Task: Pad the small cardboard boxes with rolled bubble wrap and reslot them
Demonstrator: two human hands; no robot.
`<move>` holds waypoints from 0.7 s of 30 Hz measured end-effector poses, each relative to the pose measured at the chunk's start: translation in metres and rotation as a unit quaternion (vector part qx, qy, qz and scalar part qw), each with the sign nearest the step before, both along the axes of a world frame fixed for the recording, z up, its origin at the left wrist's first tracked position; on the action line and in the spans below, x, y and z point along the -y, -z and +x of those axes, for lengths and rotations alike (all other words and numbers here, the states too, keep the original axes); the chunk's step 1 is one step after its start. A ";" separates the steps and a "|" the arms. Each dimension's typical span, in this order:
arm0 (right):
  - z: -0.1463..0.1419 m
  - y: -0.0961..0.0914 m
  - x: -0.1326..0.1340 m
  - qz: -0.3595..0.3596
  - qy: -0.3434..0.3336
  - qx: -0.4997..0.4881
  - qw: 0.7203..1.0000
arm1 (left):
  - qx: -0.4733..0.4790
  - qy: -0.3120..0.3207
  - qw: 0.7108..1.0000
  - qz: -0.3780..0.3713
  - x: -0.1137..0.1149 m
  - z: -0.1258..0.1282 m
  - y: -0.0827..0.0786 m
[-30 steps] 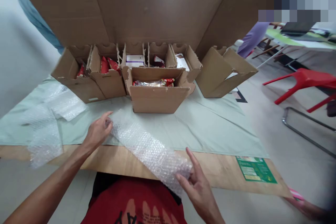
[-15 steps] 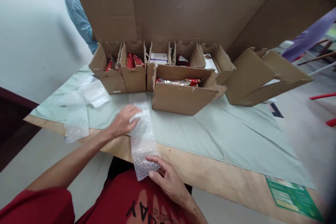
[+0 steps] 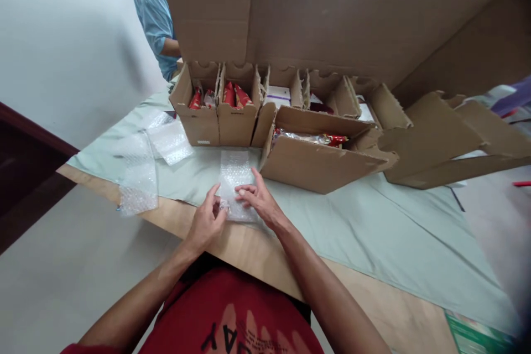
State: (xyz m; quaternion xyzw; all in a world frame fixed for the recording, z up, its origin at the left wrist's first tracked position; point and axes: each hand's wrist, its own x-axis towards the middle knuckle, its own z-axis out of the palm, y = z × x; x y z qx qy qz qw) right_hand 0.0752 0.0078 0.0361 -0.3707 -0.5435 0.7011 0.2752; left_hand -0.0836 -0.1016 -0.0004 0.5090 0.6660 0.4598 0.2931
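Note:
A strip of clear bubble wrap (image 3: 234, 168) lies on the cloth in front of me, doubled over so that its near end sits around the table's edge. At its left side my left hand (image 3: 208, 221) has curled fingers, thumb and fingertips closed on the wrap's edge. My right hand (image 3: 262, 200) rests over its right part, fingers apart and fingertips touching the plastic. Whether anything lies inside the fold, I cannot tell.
More bubble wrap pieces (image 3: 139, 177) lie to the left. Behind stand several cardboard bins (image 3: 235, 128) with red packets; a larger cardboard bin (image 3: 319, 163) stands nearer. A green printed sheet (image 3: 477, 334) is at the lower right. Past the cardboard is a person in a blue sleeve (image 3: 155, 8).
The near end of the bubble wrap has come up and over onto the strip, which is now shorter. My right hand moved up from the table edge; my left came nearer. The view shifted left.

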 end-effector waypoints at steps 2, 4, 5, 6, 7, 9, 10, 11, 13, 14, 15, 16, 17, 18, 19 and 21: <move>0.005 0.005 0.003 0.064 0.016 0.027 0.997 | -0.141 -0.034 0.989 0.031 0.000 0.002 0.002; 0.018 0.005 0.014 0.172 0.015 0.069 0.983 | -0.235 -0.032 0.971 0.037 0.001 0.001 0.002; 0.025 0.004 0.020 0.236 0.004 0.099 0.967 | -0.265 -0.025 0.964 0.030 0.001 0.001 0.002; 0.032 0.004 0.026 0.302 -0.016 0.132 0.944 | -0.290 -0.018 0.957 0.023 0.001 0.000 0.002; 0.037 0.005 0.031 0.364 -0.043 0.165 0.916 | -0.313 -0.014 0.950 0.017 0.001 -0.001 0.001; 0.043 0.010 0.037 0.467 -0.094 0.224 0.850 | -0.350 -0.020 0.936 0.024 0.004 -0.002 -0.003; 0.044 0.013 0.038 0.502 -0.107 0.249 0.821 | -0.366 -0.024 0.930 0.039 0.007 -0.002 -0.007; 0.043 0.017 0.038 0.528 -0.108 0.269 0.798 | -0.378 -0.019 0.924 0.057 0.010 -0.002 -0.010; 0.041 0.022 0.038 0.555 -0.089 0.285 0.777 | -0.387 0.028 0.916 0.102 0.017 0.000 -0.018; 0.041 0.022 0.038 0.559 -0.080 0.280 0.776 | -0.385 0.065 0.913 0.121 0.022 0.001 -0.022; 0.041 0.020 0.040 0.557 -0.075 0.270 0.782 | -0.376 0.102 0.911 0.136 0.026 0.002 -0.024; 0.042 0.018 0.042 0.548 -0.077 0.259 0.792 | -0.361 0.130 0.912 0.145 0.030 0.003 -0.026; 0.044 0.014 0.044 0.531 -0.084 0.250 0.805 | -0.340 0.146 0.917 0.151 0.033 0.004 -0.027; 0.046 0.011 0.047 0.509 -0.094 0.244 0.820 | -0.316 0.148 0.925 0.150 0.036 0.006 -0.027; 0.049 0.007 0.050 0.482 -0.102 0.241 0.836 | -0.291 0.140 0.936 0.141 0.038 0.007 -0.027; 0.054 0.003 0.055 0.437 -0.087 0.238 0.863 | -0.242 0.110 0.958 0.105 0.040 0.010 -0.024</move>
